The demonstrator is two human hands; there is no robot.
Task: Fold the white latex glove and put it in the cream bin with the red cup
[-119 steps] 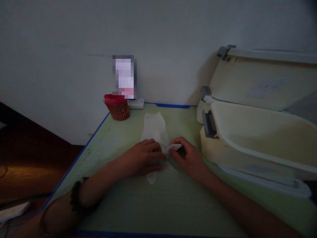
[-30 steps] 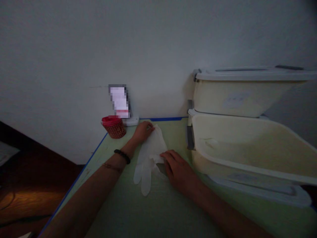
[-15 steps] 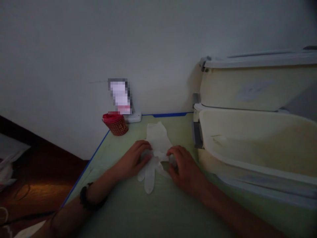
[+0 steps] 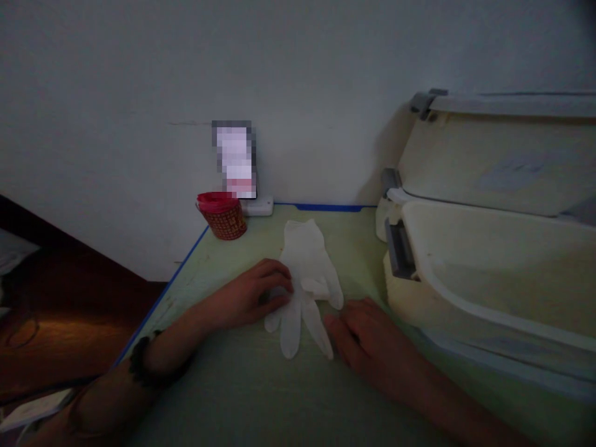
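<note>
A white glove [image 4: 305, 257] lies flat in the middle of the counter [image 4: 261, 397], cuff toward the wall [image 4: 316, 74], fingers toward the person — one looks folded back on itself. The left hand [image 4: 256, 295] rests at the glove's left edge, loosely bent, thumb apart from the fingers. The right hand [image 4: 370, 338] is curled just beside the fingers on the right; whether it pinches anything, I cannot tell. A red basket [image 4: 226, 220] stands at the far left, near a blurred screen [image 4: 237, 158]. Pale bins [image 4: 410, 304] stand on the right.
</note>
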